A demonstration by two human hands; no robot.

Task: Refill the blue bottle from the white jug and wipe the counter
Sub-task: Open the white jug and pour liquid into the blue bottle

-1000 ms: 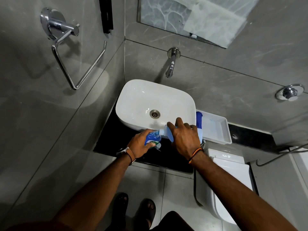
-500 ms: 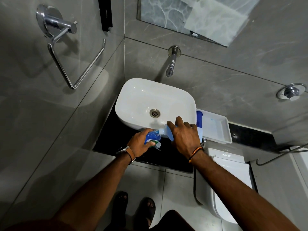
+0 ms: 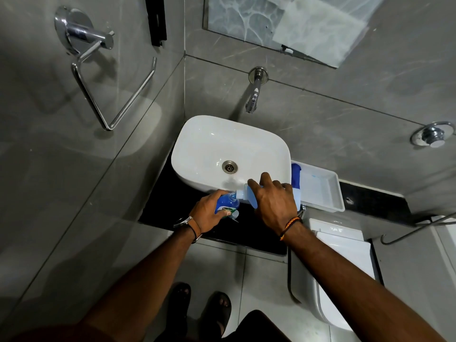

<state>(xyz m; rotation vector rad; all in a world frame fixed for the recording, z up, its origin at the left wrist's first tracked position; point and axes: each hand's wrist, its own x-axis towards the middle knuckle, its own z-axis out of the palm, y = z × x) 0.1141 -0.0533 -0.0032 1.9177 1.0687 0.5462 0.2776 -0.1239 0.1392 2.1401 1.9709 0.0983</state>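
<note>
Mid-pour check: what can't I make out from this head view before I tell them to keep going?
- Fill level in the blue bottle: the left hand wraps it.
- How much is left in the white jug: the right hand covers most of it.
- The stream where the jug's spout meets the bottle's mouth: too small.
- Spills on the black counter: dark, partly behind both hands.
- The blue item in the white tray: partly behind the sink.

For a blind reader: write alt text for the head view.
Over a black counter, the right hand tips a white jug into a blue bottle held by the left hand. A white sink sits behind, a white tray to its right.
</note>
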